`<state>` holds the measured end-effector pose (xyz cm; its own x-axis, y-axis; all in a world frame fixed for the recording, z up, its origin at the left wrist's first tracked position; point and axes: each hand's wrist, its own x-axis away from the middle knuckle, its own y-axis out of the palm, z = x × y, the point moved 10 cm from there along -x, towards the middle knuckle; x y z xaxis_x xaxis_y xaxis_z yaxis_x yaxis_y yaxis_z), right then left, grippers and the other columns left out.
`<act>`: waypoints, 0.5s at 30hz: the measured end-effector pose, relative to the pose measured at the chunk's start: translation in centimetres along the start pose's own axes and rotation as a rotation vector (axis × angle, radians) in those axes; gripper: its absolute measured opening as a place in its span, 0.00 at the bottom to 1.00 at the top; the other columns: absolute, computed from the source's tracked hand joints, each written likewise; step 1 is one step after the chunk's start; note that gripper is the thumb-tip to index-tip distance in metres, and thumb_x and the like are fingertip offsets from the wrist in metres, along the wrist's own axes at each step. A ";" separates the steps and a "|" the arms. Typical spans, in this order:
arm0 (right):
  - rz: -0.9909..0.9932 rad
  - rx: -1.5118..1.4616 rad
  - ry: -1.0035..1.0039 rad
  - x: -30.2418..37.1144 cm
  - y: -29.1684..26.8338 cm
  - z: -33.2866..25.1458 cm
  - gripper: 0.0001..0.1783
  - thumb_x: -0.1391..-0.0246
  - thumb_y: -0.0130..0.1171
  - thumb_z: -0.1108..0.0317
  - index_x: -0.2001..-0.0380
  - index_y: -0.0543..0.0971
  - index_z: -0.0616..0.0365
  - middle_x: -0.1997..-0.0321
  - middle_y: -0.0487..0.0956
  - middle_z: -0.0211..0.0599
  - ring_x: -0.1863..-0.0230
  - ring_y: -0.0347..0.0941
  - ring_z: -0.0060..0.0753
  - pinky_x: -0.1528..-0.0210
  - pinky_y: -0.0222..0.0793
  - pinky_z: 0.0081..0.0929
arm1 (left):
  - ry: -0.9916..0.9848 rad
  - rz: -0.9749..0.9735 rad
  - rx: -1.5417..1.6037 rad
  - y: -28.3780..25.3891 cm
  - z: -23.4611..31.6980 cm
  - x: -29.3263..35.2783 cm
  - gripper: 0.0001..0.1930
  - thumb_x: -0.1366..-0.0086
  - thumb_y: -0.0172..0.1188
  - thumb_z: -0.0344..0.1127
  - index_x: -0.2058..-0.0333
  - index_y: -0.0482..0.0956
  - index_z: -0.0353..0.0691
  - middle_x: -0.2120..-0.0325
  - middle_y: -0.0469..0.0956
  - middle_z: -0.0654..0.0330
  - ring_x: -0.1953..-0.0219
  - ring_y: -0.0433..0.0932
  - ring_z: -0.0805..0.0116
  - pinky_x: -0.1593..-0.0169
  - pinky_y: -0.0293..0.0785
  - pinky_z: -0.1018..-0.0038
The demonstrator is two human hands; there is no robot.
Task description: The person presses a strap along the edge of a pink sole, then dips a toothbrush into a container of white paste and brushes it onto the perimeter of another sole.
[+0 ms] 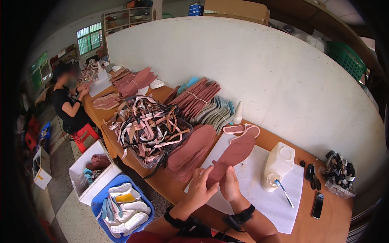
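Reddish-brown sole [237, 156] held btwn L hand [197, 187] & R hand [230, 186], pink strap [234, 129] by its tip, can't tell if attached; loose soles [190, 152] near surface's [332, 206] front edge prob. undone

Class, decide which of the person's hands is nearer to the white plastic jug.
The right hand. It grips the reddish insole, left of the jug. The left hand, also at the insole, is farther left, with the right hand between it and the jug.
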<state>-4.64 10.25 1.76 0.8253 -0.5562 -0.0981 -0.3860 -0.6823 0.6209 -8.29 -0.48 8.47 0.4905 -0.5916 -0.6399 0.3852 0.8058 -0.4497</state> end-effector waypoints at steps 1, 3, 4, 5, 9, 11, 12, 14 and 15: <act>-0.022 0.083 -0.018 0.7 0.4 -1.0 0.24 0.38 0.32 0.53 0.45 0.57 0.57 0.47 0.67 0.39 0.47 0.64 0.34 0.47 0.62 0.31 | -0.048 -0.111 0.085 1.7 -0.7 0.4 0.32 0.51 0.63 0.36 0.48 0.61 0.34 0.61 0.66 0.47 0.56 0.66 0.52 0.54 0.64 0.64; -0.034 0.239 -0.077 1.6 0.2 -2.2 0.23 0.38 0.36 0.55 0.44 0.59 0.56 0.50 0.68 0.36 0.51 0.66 0.29 0.48 0.62 0.27 | -0.143 -0.252 0.265 3.9 -1.4 0.6 0.33 0.45 0.60 0.43 0.45 0.58 0.36 0.60 0.64 0.49 0.54 0.65 0.54 0.53 0.64 0.65; -0.032 0.242 -0.076 2.0 0.0 -2.5 0.23 0.38 0.36 0.55 0.44 0.59 0.56 0.50 0.68 0.36 0.51 0.66 0.29 0.48 0.62 0.27 | -0.144 -0.252 0.269 4.2 -0.9 0.3 0.33 0.45 0.60 0.43 0.45 0.58 0.36 0.60 0.64 0.49 0.54 0.65 0.54 0.53 0.64 0.65; -0.046 0.399 -0.102 2.5 0.3 -3.0 0.23 0.39 0.39 0.57 0.44 0.60 0.56 0.51 0.69 0.35 0.52 0.66 0.28 0.49 0.62 0.27 | -0.245 -0.163 0.408 4.0 -1.1 0.1 0.32 0.44 0.59 0.44 0.45 0.58 0.36 0.59 0.63 0.50 0.53 0.65 0.56 0.52 0.64 0.65; -0.052 0.616 -0.101 3.6 -0.2 -4.0 0.26 0.44 0.51 0.63 0.43 0.62 0.55 0.55 0.70 0.33 0.55 0.65 0.23 0.52 0.62 0.22 | -0.298 -0.079 0.696 4.8 -1.4 -1.0 0.31 0.41 0.56 0.42 0.43 0.55 0.36 0.55 0.62 0.54 0.50 0.64 0.64 0.53 0.68 0.69; -0.048 0.693 -0.104 4.2 -0.2 -4.3 0.26 0.47 0.55 0.66 0.44 0.65 0.55 0.59 0.70 0.35 0.58 0.65 0.23 0.55 0.62 0.19 | -0.326 -0.109 0.906 5.4 -1.1 -1.2 0.31 0.41 0.57 0.37 0.43 0.54 0.36 0.54 0.62 0.56 0.50 0.65 0.68 0.56 0.71 0.75; -0.050 0.694 -0.099 4.3 -0.2 -4.3 0.26 0.47 0.55 0.66 0.44 0.65 0.55 0.59 0.70 0.35 0.58 0.65 0.23 0.55 0.62 0.19 | -0.330 -0.105 0.907 5.4 -1.2 -1.1 0.31 0.41 0.57 0.37 0.43 0.54 0.36 0.54 0.62 0.56 0.50 0.65 0.68 0.56 0.71 0.75; -0.048 0.828 -0.182 4.8 0.0 -5.1 0.24 0.47 0.55 0.66 0.46 0.67 0.56 0.58 0.70 0.36 0.58 0.65 0.24 0.57 0.62 0.19 | -0.409 -0.161 0.964 6.3 -1.5 -0.5 0.32 0.42 0.59 0.37 0.43 0.54 0.36 0.55 0.64 0.58 0.51 0.66 0.68 0.56 0.71 0.75; -0.050 0.827 -0.179 4.9 0.1 -5.1 0.24 0.47 0.55 0.66 0.46 0.67 0.56 0.58 0.70 0.36 0.58 0.65 0.24 0.57 0.62 0.19 | -0.412 -0.158 0.962 6.3 -1.6 -0.3 0.32 0.42 0.59 0.37 0.43 0.54 0.36 0.55 0.64 0.58 0.51 0.66 0.68 0.56 0.71 0.75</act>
<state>1.47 9.85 5.31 0.7988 -0.5350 -0.2751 -0.5852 -0.7970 -0.1494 -7.21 4.81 4.82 0.5380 -0.7966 -0.2756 0.8367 0.4651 0.2890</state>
